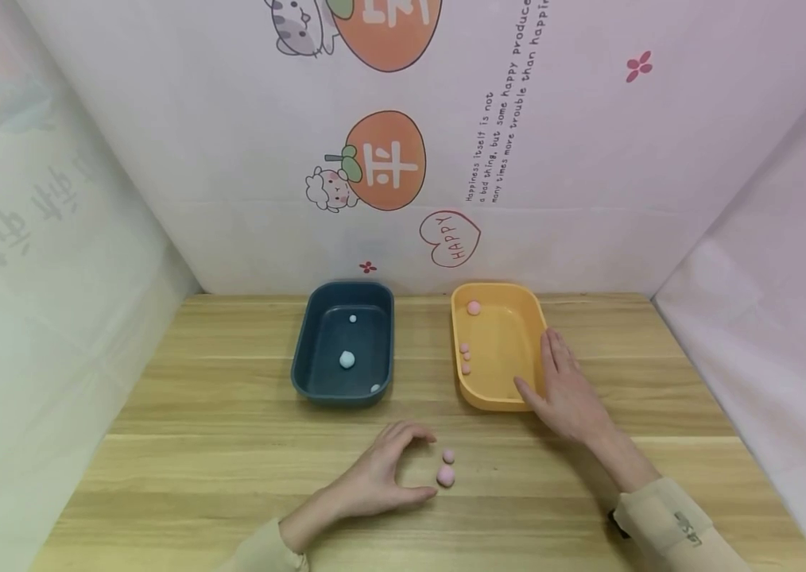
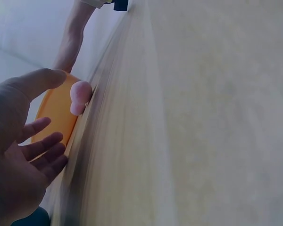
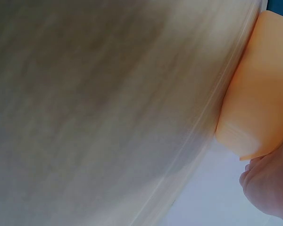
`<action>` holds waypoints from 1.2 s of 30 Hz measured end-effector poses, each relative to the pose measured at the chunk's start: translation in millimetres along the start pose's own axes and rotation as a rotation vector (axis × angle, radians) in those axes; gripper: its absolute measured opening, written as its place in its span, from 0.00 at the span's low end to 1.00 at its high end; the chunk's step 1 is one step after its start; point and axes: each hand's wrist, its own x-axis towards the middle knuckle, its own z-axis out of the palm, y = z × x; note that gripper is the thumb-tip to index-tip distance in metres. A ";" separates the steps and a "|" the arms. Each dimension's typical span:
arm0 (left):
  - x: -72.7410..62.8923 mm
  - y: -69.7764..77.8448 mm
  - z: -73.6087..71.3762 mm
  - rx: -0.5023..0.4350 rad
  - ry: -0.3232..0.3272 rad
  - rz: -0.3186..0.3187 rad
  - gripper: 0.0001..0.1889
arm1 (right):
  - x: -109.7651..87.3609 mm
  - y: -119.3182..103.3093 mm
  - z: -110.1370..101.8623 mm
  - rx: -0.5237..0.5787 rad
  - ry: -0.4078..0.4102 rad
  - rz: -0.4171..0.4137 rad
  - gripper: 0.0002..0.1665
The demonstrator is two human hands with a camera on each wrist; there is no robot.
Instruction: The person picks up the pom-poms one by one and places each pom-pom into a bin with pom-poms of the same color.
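Observation:
My left hand (image 1: 377, 474) is just left of two pink balls on the table, thumb and fingers spread apart with nothing between them. The smaller pink ball (image 1: 448, 456) sits behind the larger pink ball (image 1: 446, 476); in the left wrist view the pink balls (image 2: 80, 97) show beyond the thumb. My right hand (image 1: 570, 395) rests at the right side of a yellow bin (image 1: 503, 403). Its fingers lie straight along the outer wall, and the thumb reaches over the rim. Several pink balls lie inside, including a bigger pink ball (image 1: 474, 307) at the back.
A dark blue bin (image 1: 342, 400) stands left of the yellow one. It holds a large white ball (image 1: 347, 360), a small white ball (image 1: 353, 318) and another pale ball (image 1: 375, 388) at the front. A printed cloth (image 1: 553, 246) hangs behind the wooden table (image 1: 231, 445).

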 end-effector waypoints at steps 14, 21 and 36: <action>5.4 2.3 7.4 -0.014 -0.061 0.054 0.20 | -1.5 1.8 3.6 0.010 0.003 0.000 0.59; 8.9 2.8 10.2 0.001 -0.061 0.056 0.18 | -0.1 2.1 2.7 0.016 -0.004 0.006 0.59; 13.0 4.7 15.9 0.047 -0.054 0.033 0.12 | -1.0 1.2 3.4 0.029 0.006 0.005 0.59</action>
